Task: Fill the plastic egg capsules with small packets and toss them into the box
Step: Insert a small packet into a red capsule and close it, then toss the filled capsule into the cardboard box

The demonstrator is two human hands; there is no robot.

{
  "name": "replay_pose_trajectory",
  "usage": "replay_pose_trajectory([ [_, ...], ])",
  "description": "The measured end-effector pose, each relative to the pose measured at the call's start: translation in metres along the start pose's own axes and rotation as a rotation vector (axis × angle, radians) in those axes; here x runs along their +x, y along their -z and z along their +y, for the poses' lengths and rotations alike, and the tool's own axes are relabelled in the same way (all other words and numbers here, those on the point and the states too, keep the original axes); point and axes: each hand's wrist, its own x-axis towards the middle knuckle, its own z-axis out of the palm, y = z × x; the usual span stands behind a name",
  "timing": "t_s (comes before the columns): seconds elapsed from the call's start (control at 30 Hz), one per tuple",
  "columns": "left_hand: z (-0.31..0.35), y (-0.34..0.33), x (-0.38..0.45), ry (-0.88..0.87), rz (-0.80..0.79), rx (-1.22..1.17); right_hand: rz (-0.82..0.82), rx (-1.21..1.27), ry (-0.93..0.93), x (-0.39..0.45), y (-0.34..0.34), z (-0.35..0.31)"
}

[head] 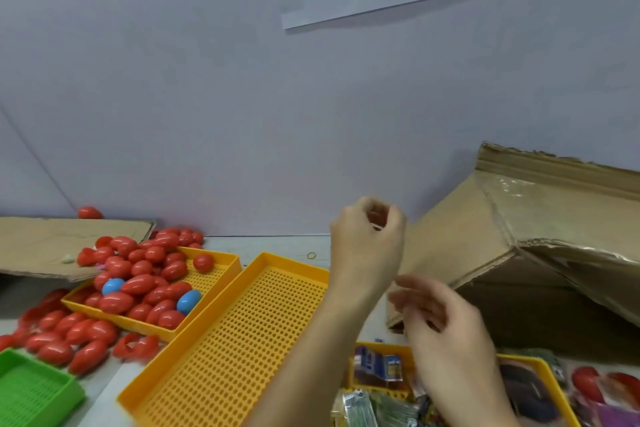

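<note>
My left hand (367, 239) is raised in the middle of the view, fingers curled round a red egg capsule (375, 218) that only partly shows between them. It hovers just left of the cardboard box (485, 236), which lies tilted at the right. My right hand (446, 326) is lower, blurred, with fingers spread and nothing in it, above a yellow tray of small packets (379, 369). Several red egg capsules (138, 282) and two blue ones (188, 300) fill a yellow tray (221, 265) at the left.
A long yellow perforated tray (242, 340) lies bare in the middle. Loose red capsules spill over the table at the left, next to a green tray (31, 388) and a flat cardboard sheet (62, 243). A rubber band (311, 255) lies by the wall.
</note>
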Motion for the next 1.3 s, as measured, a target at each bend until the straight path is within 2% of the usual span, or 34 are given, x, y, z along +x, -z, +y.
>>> replay_pose_trajectory([
  [0.07, -0.032, 0.028, 0.011, 0.014, -0.033, 0.289, 0.061, -0.094, 0.057, 0.001, 0.012, 0.009],
  [0.13, -0.064, 0.060, 0.024, 0.038, -0.028, 0.583, 0.014, -0.126, 0.067, -0.001, 0.005, 0.007],
  [0.23, -0.101, 0.109, 0.047, 0.136, 0.088, 0.828, 0.036, -0.063, 0.058, 0.007, 0.008, 0.018],
  [0.33, -0.129, 0.147, 0.067, 0.274, 0.115, 0.935, 0.037, -0.091, 0.073, 0.008, 0.006, 0.019],
  [0.53, -0.162, 0.172, 0.082, 0.390, -0.031, 1.047, 0.070, -0.105, 0.068, 0.007, 0.005, 0.017],
  [0.73, -0.176, 0.172, 0.087, 0.317, -0.002, 1.075, 0.079, -0.107, 0.073, 0.005, 0.006, 0.015],
  [0.87, -0.157, 0.169, 0.071, 0.260, 0.035, 1.188, 0.063, -0.102, 0.085, 0.004, 0.006, 0.015],
  [0.97, -0.133, 0.158, 0.060, 0.186, 0.080, 1.033, 0.033, -0.102, 0.084, 0.004, 0.008, 0.015],
  [1.1, -0.087, 0.123, 0.032, 0.101, 0.072, 0.569, 0.013, -0.093, 0.083, 0.004, 0.009, 0.015],
  [1.2, -0.053, 0.088, 0.003, 0.166, 0.037, 0.231, 0.015, -0.115, 0.086, 0.005, 0.008, 0.016],
  [1.3, -0.030, 0.056, -0.025, 0.317, -0.036, -0.154, 0.021, -0.123, 0.083, 0.004, 0.008, 0.017],
])
